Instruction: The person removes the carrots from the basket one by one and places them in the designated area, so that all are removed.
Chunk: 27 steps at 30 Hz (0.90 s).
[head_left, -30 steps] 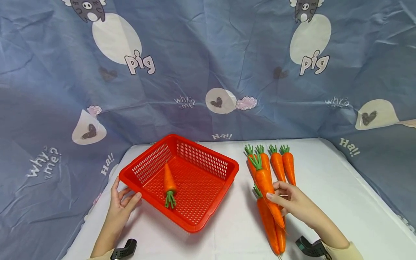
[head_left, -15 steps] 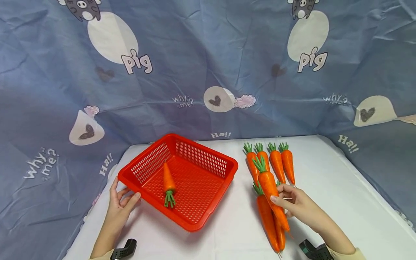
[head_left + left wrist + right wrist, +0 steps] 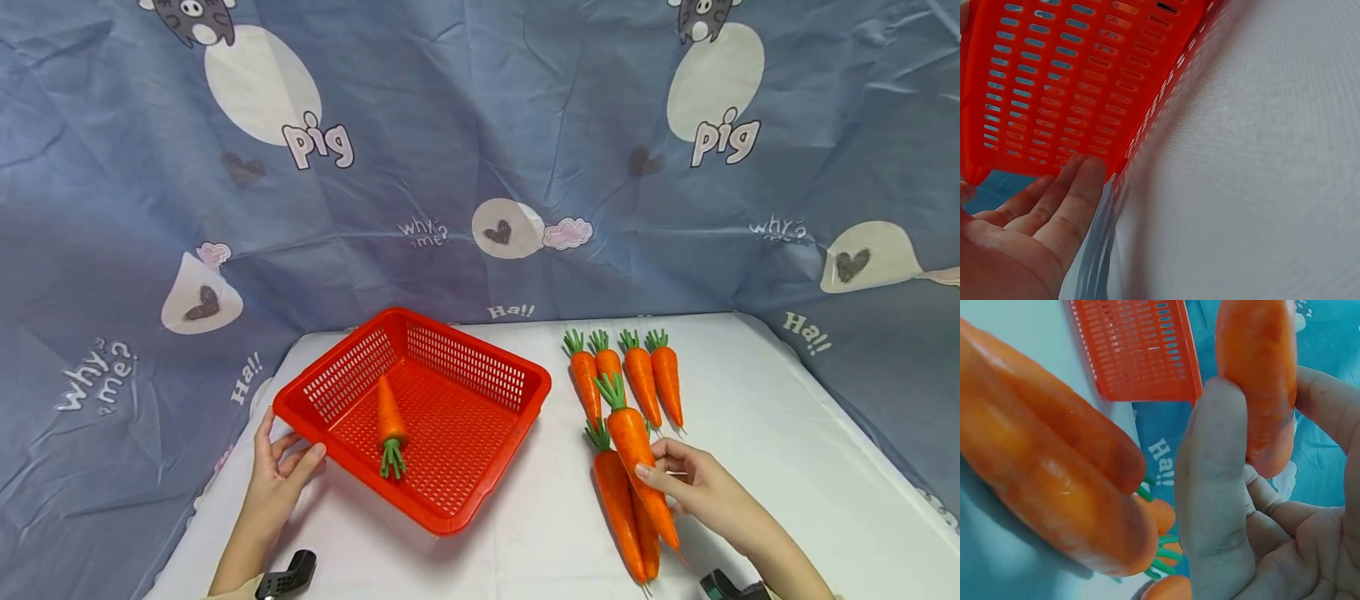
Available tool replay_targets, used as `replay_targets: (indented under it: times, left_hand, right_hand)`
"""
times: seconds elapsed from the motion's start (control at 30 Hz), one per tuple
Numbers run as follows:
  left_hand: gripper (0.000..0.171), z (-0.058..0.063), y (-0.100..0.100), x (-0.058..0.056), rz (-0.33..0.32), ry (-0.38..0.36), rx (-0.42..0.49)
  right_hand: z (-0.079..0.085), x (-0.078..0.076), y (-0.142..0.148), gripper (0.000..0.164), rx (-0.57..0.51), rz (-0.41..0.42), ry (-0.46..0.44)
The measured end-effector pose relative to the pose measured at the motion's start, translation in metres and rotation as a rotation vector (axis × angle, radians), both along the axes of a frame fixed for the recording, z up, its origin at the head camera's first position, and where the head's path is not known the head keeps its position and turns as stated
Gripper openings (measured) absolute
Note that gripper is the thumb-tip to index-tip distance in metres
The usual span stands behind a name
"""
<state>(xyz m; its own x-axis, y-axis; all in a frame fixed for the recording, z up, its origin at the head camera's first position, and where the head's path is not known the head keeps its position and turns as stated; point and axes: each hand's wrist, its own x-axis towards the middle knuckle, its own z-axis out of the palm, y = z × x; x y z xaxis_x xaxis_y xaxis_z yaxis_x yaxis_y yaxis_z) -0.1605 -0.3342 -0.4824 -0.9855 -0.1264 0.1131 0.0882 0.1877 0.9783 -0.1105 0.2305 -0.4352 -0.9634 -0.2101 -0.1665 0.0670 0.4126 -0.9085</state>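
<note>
My left hand (image 3: 279,479) holds the left corner of a red perforated plastic basket (image 3: 491,487), thumb and fingers around that corner. In the left wrist view, extended fingers (image 3: 1079,200) touch the basket's outer wall (image 3: 1094,75). One carrot (image 3: 389,412) lies inside, green stub toward me. My right hand (image 3: 697,483) pinches another carrot (image 3: 637,454) between thumb and fingers, its green top pointing away from me. Beneath this carrot lie two more, one plainly visible carrot (image 3: 618,517) and one partly covered. The right wrist view shows the held carrot (image 3: 1257,375) close up.
Behind the right hand, several carrots (image 3: 641,379) lie in a row on the white tabletop (image 3: 780,417), green tops away from me. A blue printed cloth (image 3: 420,167) hangs behind the table and along its sides.
My right hand has moved the held carrot slightly right and toward me, away from the back row, uncovering more of the carrots there. The left hand and basket stay put.
</note>
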Motion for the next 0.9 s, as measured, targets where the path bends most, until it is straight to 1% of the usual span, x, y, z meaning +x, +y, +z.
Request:
replay_targets:
  times: [0.1, 0.37, 0.6, 0.9]
  left_hand:
    - [0.104, 0.000, 0.000, 0.000, -0.003, 0.005, 0.001]
    - [0.104, 0.001, 0.000, 0.000, -0.008, 0.006, 0.011]
    - [0.104, 0.001, 0.001, 0.000, 0.000, 0.007, 0.006]
    - [0.105, -0.001, -0.001, 0.000, -0.011, 0.008, 0.011]
  right_hand:
    - [-0.001, 0.002, 0.001, 0.034, -0.002, -0.004, -0.009]
    - [-0.008, 0.005, 0.005, 0.037, 0.016, -0.035, -0.073]
    - [-0.013, 0.009, 0.010, 0.037, 0.029, -0.046, -0.070]
    - [-0.014, 0.011, 0.012, 0.041, 0.054, -0.102, -0.104]
